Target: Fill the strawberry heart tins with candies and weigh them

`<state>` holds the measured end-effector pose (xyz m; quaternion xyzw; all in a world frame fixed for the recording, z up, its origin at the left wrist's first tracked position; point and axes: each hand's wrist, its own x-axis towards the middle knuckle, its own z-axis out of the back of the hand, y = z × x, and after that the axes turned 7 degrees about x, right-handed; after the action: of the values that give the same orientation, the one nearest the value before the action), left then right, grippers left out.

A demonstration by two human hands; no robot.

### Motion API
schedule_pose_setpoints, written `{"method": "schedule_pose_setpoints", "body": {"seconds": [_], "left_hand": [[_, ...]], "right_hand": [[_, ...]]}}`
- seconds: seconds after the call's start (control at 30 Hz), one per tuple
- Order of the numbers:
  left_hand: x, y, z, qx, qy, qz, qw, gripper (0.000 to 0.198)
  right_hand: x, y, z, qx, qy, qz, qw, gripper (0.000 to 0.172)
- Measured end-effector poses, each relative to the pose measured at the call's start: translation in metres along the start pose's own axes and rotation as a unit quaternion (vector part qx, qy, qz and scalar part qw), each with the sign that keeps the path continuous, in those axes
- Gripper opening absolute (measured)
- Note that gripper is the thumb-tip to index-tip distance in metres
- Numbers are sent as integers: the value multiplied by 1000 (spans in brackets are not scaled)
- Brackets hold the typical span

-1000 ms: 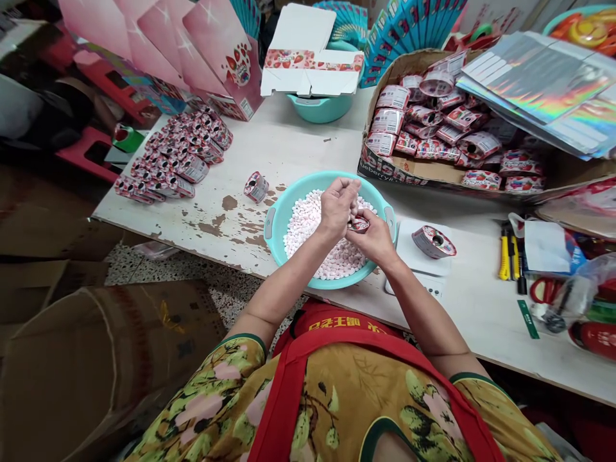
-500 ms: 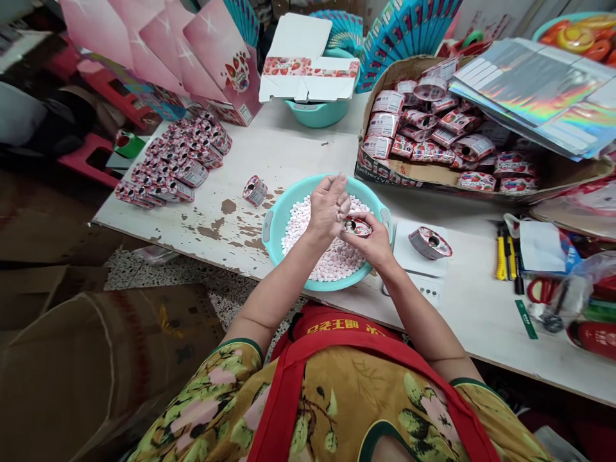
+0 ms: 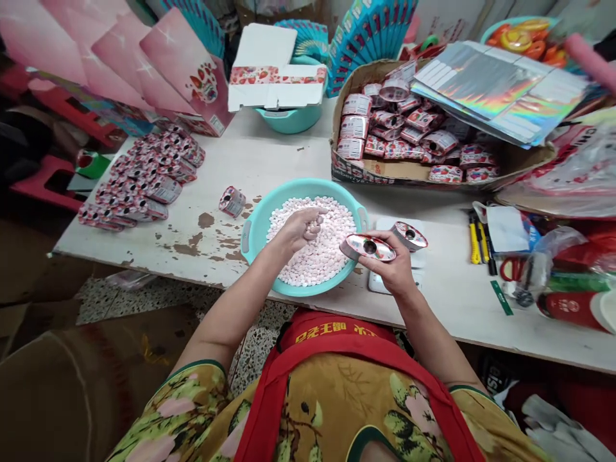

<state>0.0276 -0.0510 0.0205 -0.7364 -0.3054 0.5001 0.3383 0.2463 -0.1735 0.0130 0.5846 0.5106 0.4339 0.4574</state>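
Observation:
A turquoise basin (image 3: 262, 215) full of small pale pink-white candies (image 3: 332, 240) stands in front of me. Over the candies is my left hand (image 3: 296, 231), its fingers curled around what look like a few of them. My right hand (image 3: 397, 260) grips an oval candy container (image 3: 353, 248) at the basin's right rim, fingers on one side and thumb on the other. Its silvery top faces up, with a dark round hole in the middle. Just behind that hand, a similar container (image 3: 409, 237) rests on a white scale (image 3: 380, 282), partly covered by my hand.
Left of the basin stands a single container (image 3: 232, 201), with rows of filled-looking containers (image 3: 144, 176) farther left. A cardboard box (image 3: 385, 179) of wrapped containers sits behind on the right. Cutters (image 3: 475, 240), scissors (image 3: 510, 268) and a red cup (image 3: 565, 308) lie to the right.
My left hand has moved off the container, leftward and down over the candies. My right hand has carried the container right, from above the candies to the basin's rim. The view has shifted.

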Motion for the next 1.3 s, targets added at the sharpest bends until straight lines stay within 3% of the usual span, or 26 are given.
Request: {"method": "schedule_pose_setpoints", "body": {"seconds": [0.1,0.23,0.3,0.37,0.43,0.47,0.53,0.57,0.6,0.7,0.77,0.93,1.0,1.1,1.2,1.3], "left_hand": [[7,-6,-38,79,96,-15,992,26],[34,4,-107,251,188,-78,946,27],[49,12,-139,390,213,-151,883,19],[58,17,-164,548,215,-201,783,10],[62,18,-180,671,204,-202,683,9],[63,17,-185,709,198,-194,648,15],[63,16,-191,738,195,-189,618,23],[63,16,-192,731,202,-193,623,24],[63,15,-192,704,211,-196,649,21],[64,11,-185,549,223,-192,783,13],[65,4,-175,464,196,-177,846,17],[60,-17,-138,265,106,-34,958,31],[55,-20,-128,173,100,12,980,34],[43,-17,-122,139,113,32,983,25],[34,-6,-125,169,133,31,976,18],[33,8,-131,246,153,-10,957,17]], "right_hand": [[-32,-2,29,-17,-45,-21,999,47],[-69,-11,75,-40,-197,-22,979,48],[-83,-16,96,-35,-284,-14,958,50],[-94,-20,113,-15,-352,-6,936,53],[-101,-23,127,5,-394,0,919,55],[-103,-24,133,9,-408,5,913,55],[-104,-24,141,4,-426,17,905,54],[-104,-24,145,0,-433,23,901,54],[-102,-24,148,-3,-439,30,898,54],[-96,-23,155,1,-450,38,892,55],[-92,-24,158,4,-456,42,889,56],[-87,-29,162,2,-462,48,885,58],[-86,-32,160,12,-463,52,885,58],[-85,-34,156,25,-463,47,885,59],[-86,-34,152,28,-467,32,883,60],[-89,-33,151,23,-468,29,883,59]]}}
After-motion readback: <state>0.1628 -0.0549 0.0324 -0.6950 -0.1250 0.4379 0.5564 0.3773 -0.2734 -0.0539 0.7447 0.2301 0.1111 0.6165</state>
